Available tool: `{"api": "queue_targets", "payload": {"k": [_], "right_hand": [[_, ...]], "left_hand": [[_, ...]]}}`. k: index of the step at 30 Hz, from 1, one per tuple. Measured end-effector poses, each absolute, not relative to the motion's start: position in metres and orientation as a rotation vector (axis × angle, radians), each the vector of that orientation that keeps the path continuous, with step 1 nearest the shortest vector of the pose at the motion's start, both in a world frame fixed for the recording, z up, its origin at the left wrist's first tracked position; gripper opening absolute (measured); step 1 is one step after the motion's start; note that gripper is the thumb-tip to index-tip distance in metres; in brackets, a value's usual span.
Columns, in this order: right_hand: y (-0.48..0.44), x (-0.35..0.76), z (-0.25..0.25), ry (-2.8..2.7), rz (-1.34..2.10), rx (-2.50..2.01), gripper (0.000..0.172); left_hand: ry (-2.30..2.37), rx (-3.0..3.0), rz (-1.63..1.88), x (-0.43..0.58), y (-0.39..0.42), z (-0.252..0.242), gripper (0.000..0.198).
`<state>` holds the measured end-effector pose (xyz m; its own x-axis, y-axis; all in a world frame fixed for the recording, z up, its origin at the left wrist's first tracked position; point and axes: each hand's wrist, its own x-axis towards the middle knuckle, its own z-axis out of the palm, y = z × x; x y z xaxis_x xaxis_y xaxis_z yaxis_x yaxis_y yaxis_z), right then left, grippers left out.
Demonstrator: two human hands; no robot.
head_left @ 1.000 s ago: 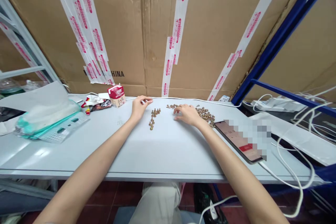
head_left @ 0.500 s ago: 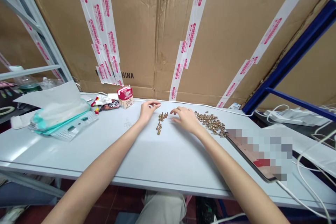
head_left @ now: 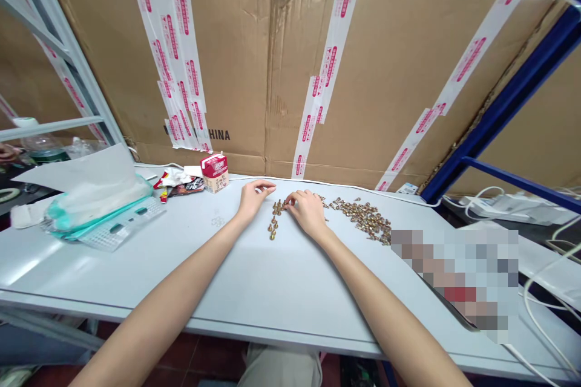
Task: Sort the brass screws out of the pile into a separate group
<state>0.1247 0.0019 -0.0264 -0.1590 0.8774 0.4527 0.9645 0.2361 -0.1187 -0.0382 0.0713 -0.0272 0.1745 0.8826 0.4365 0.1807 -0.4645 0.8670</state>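
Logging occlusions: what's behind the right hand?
Beyond the right hand, a few small brass pieces show past its edge, with cardboard farther back. Anything the hand covers can't be seen.

Tabletop (head_left: 272, 290) between forearms (head_left: 181, 272) passable; cardboard (head_left: 236, 72) bars rear; metal pieces (head_left: 363, 217), apparently phone (head_left: 458, 295), obstruct right
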Motion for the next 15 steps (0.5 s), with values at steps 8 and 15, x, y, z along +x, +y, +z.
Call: {"api": "queue_targets", "payload": {"k": [8, 15], "right_hand": [[0.0, 0.127, -0.025, -1.75, 0.212, -1.418, 0.011], [-0.011, 0.138, -0.011, -1.173, 1.131, -1.014, 0.03]], "left_hand": [[0.961, 1.731, 1.317, -0.035, 0.067, -0.023, 0.019], [0.712, 1.571, 1.063, -0.024, 0.048, -0.016, 0.029]]}}
